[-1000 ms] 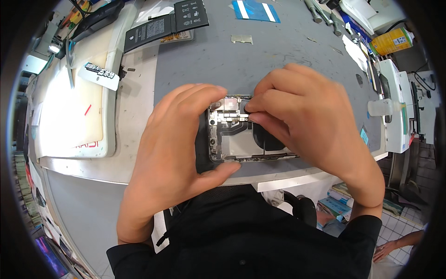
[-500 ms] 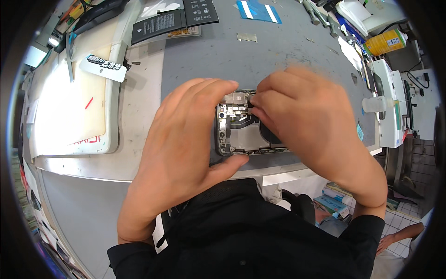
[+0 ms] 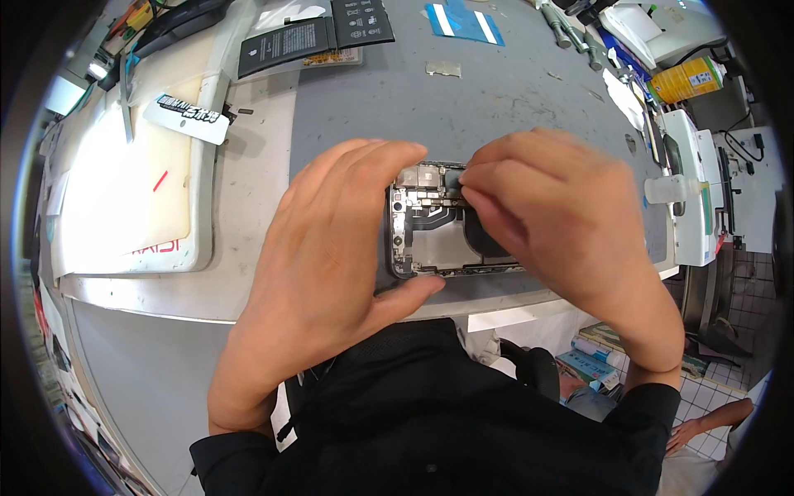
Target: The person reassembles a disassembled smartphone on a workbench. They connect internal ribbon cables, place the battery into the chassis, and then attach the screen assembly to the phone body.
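An opened smartphone [image 3: 434,244] lies on the grey mat, its circuit board, camera part and flex cables bared. My left hand [image 3: 318,240] steadies it, fingers along the far edge and thumb by the near edge, bracketing its left end. Above the phone's right part, my right hand [image 3: 562,207] is closed in a pinch, fingertips at the board next to a small dark patch. Whatever the pinch holds, if anything, is hidden. The right hand also covers the phone's right end and much of a round black part [image 3: 484,236] inside.
Two black phone batteries [image 3: 285,45] lie at the far left, near a white pad [image 3: 124,215] with a sticker. A blue film [image 3: 465,23] and a small metal plate [image 3: 443,69] lie beyond the phone. Tools and a yellow can [image 3: 686,80] line the right side. Another person's hand [image 3: 682,434] shows lower right.
My right fingertips have shifted slightly right, uncovering a small dark patch on the board. The left hand keeps its hold on the phone.
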Demonstrator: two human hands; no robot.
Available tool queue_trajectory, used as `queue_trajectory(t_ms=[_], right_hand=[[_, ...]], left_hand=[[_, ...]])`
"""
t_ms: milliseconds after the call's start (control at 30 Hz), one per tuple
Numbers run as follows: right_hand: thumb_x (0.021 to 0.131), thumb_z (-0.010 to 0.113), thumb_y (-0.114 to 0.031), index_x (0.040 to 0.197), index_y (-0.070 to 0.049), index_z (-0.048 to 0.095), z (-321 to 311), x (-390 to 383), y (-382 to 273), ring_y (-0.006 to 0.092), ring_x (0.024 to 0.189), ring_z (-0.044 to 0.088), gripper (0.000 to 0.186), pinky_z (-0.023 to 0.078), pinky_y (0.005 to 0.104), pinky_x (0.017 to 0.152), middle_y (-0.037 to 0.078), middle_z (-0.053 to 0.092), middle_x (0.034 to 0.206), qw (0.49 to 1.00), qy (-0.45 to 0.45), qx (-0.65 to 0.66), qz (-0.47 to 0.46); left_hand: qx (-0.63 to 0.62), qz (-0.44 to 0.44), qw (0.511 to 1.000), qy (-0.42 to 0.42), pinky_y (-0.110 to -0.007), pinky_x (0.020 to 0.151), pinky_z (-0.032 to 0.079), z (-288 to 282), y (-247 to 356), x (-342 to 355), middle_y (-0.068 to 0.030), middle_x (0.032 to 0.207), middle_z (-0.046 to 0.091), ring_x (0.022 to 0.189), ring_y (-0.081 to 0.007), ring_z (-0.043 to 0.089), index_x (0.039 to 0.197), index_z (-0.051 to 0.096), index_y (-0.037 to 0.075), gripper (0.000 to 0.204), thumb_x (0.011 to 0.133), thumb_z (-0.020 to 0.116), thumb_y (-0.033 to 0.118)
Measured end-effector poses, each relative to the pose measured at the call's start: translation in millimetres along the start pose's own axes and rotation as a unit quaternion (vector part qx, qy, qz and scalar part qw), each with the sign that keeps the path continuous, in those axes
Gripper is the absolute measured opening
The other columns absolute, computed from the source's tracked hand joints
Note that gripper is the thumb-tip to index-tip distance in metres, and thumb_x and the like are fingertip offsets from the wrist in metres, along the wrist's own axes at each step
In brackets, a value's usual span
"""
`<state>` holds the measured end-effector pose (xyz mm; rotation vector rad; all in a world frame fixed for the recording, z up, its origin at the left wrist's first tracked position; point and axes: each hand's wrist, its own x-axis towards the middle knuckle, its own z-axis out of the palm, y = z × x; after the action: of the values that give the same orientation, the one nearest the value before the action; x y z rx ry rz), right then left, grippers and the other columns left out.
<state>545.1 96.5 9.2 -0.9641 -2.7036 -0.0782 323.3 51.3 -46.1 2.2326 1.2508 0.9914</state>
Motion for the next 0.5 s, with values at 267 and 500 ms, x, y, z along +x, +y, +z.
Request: queue_trajectory(t_ms=[267, 500], right_hand=[[0.073, 0.084, -0.003, 0.092, -0.004, 0.070, 1.0, 4.6, 8.3, 0.0241, 0.075, 0.067, 0.024, 0.052, 0.0330, 0.061, 0.005, 0.067, 0.090, 0.994, 0.024, 0.096, 0.047], [0.078, 0.082, -0.002, 0.089, -0.004, 0.070, 8.0, 9.3, 21.7, 0.0213, 0.069, 0.063, 0.016, 0.049, 0.0313, 0.059, 0.006, 0.065, 0.085, 0.986, 0.017, 0.155, 0.052]], left_hand=[[-0.011, -0.002, 1.000, -0.004, -0.044, 0.107, 0.045, -0.8, 0.6, 1.2, -0.0140, 0.133, 0.062, 0.126, -0.0378, 0.055, 0.138, 0.050, 0.004, 0.089, 0.061, 0.093, 0.019], [-0.018, -0.016, 1.000, -0.008, -0.044, 0.108, 0.045, -1.1, 1.8, 1.0, -0.0139, 0.134, 0.062, 0.126, -0.0372, 0.056, 0.137, 0.050, 0.003, 0.089, 0.060, 0.093, 0.018]])
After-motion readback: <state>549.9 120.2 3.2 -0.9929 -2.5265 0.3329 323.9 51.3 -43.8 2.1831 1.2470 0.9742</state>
